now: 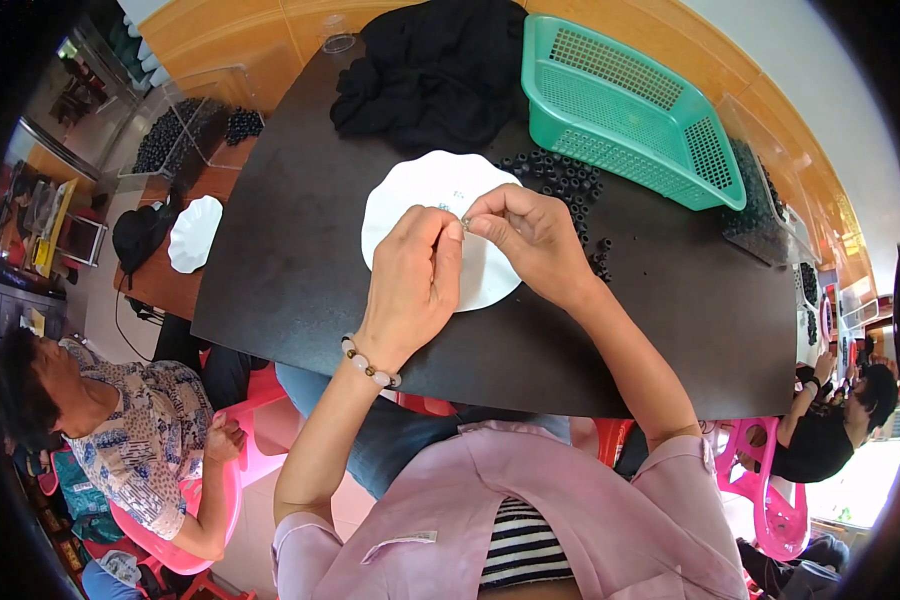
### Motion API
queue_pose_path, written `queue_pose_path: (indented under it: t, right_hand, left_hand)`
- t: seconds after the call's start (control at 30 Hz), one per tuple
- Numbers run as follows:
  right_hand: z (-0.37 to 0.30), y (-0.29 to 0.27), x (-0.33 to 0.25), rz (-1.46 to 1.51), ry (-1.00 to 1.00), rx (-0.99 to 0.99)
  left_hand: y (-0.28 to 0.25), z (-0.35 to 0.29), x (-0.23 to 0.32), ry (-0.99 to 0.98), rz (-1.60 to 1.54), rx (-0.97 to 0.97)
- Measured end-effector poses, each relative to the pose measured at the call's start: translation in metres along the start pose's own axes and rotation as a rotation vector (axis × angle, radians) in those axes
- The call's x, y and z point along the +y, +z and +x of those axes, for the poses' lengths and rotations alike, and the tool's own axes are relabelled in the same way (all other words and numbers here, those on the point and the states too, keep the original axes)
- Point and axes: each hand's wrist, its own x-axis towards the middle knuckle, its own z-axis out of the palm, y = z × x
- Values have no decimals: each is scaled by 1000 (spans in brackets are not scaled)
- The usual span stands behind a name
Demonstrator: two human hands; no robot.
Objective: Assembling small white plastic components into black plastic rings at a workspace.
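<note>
Over a white plate with a scalloped rim [406, 185], my two hands meet with their fingertips close together. My left hand [416, 275] is closed in a pinch, thumb against forefinger, and a beaded bracelet [368, 370] circles that wrist. Opposite it, my right hand [538, 243] pinches with thumb and forefinger at the same spot. Something tiny and greyish shows between the fingertips, too small to name. A few tiny pieces [458, 195] lie on the plate just beyond my fingers. Small black ring-like parts [562, 180] are scattered on the dark table beside the plate.
A green plastic basket [620, 130] and a black cloth [435, 75] occupy the table's far side. Clear bins of black parts stand at right [770, 215] and left [170, 135]. A seated person [130, 430] is at left, another [835, 430] at right.
</note>
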Motion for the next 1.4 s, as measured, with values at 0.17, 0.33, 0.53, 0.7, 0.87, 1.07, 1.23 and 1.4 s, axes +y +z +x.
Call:
queue_pose_path:
  t: [0.17, 0.33, 0.53, 0.7, 0.87, 1.07, 1.23, 1.4]
  right_hand:
    - [2, -5, -3, -214, -150, 7]
    - [3, -3, 0, -209, -144, -2]
    - [6, 0, 6, -94, -44, -4]
    - [5, -3, -2, -206, -26, 16]
    - [8, -2, -5, -225, -32, 29]
    - [11, -3, -8, -247, -26, -21]
    - [8, -1, -15, -290, -192, 14]
    - [-3, -1, -15, -458, -223, -44]
  left_hand:
    - [-5, 6, 3, -440, -271, -205]
    - [0, 5, -10, -587, -389, -218]
    - [5, 8, -20, -635, -415, -223]
    - [3, 7, -14, -562, -310, -187]
    - [7, 5, -7, -276, -27, -96]
    - [5, 7, -4, -307, -38, -122]
    - [-3, 7, -7, -457, -226, -138]
    - [-25, -10, -10, -371, -161, -121]
